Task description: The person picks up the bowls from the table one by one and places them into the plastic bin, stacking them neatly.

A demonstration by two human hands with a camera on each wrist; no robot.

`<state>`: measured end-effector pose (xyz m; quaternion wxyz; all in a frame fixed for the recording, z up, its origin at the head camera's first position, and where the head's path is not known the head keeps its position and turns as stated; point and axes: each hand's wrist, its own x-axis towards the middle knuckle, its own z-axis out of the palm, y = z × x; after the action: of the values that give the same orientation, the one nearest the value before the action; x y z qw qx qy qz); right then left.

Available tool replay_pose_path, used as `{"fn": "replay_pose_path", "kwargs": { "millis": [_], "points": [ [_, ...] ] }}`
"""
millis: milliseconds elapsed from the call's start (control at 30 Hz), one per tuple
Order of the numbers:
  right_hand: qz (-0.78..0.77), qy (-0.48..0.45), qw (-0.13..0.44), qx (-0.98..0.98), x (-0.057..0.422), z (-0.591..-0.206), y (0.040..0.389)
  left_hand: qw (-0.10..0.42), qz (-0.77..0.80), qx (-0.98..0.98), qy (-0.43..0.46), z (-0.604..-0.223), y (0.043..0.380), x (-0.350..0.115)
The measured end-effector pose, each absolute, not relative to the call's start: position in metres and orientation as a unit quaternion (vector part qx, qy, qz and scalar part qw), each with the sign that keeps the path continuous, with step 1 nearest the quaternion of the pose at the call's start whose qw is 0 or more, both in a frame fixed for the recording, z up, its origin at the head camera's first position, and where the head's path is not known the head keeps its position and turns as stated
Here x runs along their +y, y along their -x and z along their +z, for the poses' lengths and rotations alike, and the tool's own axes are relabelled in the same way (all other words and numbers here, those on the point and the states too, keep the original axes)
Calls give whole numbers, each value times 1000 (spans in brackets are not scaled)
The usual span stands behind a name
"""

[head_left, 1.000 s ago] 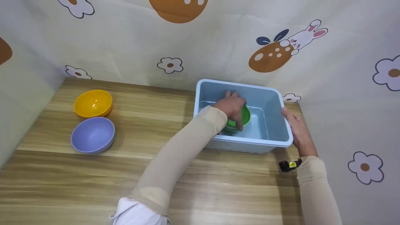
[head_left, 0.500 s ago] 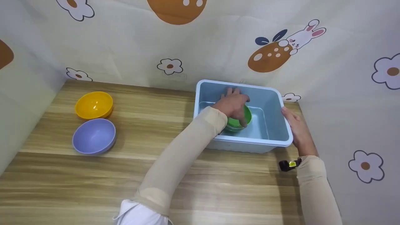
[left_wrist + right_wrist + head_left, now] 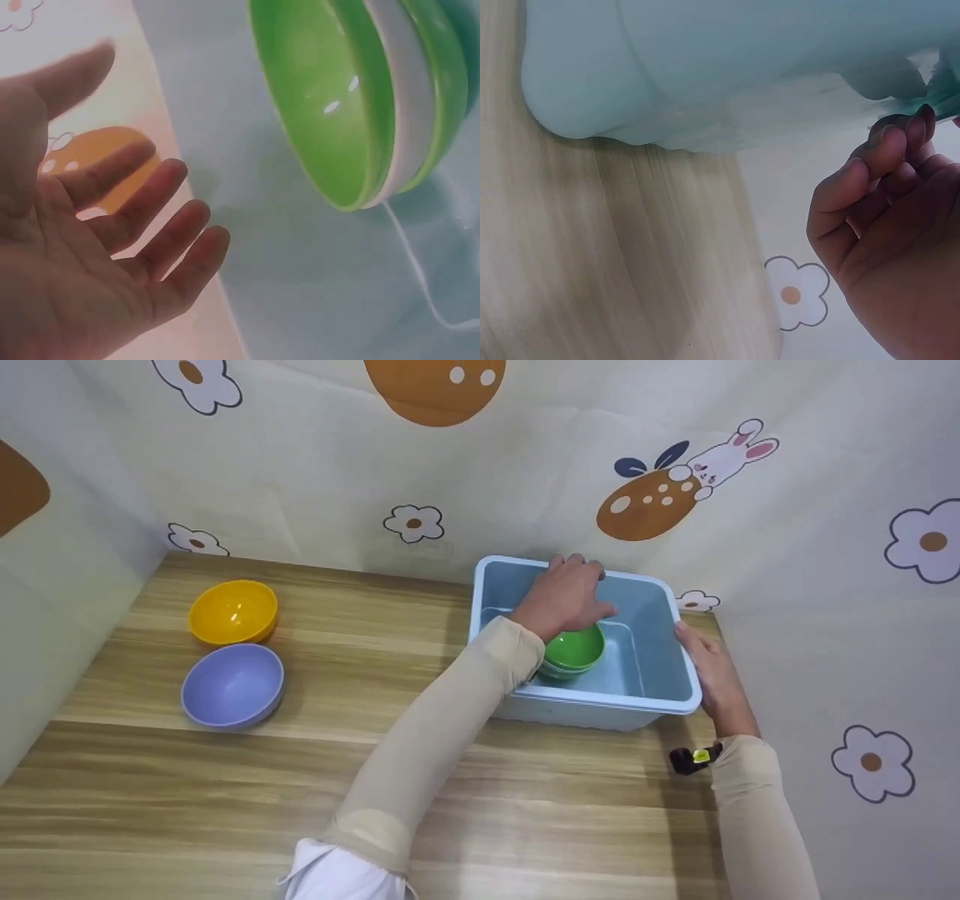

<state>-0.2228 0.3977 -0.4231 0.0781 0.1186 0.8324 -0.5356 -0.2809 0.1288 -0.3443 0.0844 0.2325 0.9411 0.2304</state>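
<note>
A stack of nested bowls stands in a light blue plastic bin point(image 3: 592, 701), with a green bowl point(image 3: 576, 647) on top. In the left wrist view a white bowl point(image 3: 405, 90) shows between the top green one and another green bowl point(image 3: 444, 82). My left hand point(image 3: 564, 596) hovers above the far side of the stack, fingers spread and holding nothing; the left wrist view shows a gap between fingertips and bowls. At the bin's right side my right hand point(image 3: 716, 679) holds the rim, thumb over it and fingers bent under its outside edge.
A yellow bowl point(image 3: 234, 613) and a purple bowl point(image 3: 233, 686) sit side by side at the left of the wooden table point(image 3: 225, 802). A patterned cloth wall point(image 3: 315, 457) stands close behind the bin, and another section runs along the right.
My left hand has let go of the green bowl and risen up and away toward the bin's far wall. The bowl stays in the bin; my right hand keeps its place.
</note>
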Motion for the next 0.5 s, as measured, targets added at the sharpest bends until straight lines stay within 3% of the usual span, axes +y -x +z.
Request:
{"fn": "replay_pose_path", "kwargs": {
  "millis": [500],
  "points": [
    [-559, -91, 60, 822, 399, -427, 223, 42, 295, 930, -215, -287, 258, 102]
  ]
}}
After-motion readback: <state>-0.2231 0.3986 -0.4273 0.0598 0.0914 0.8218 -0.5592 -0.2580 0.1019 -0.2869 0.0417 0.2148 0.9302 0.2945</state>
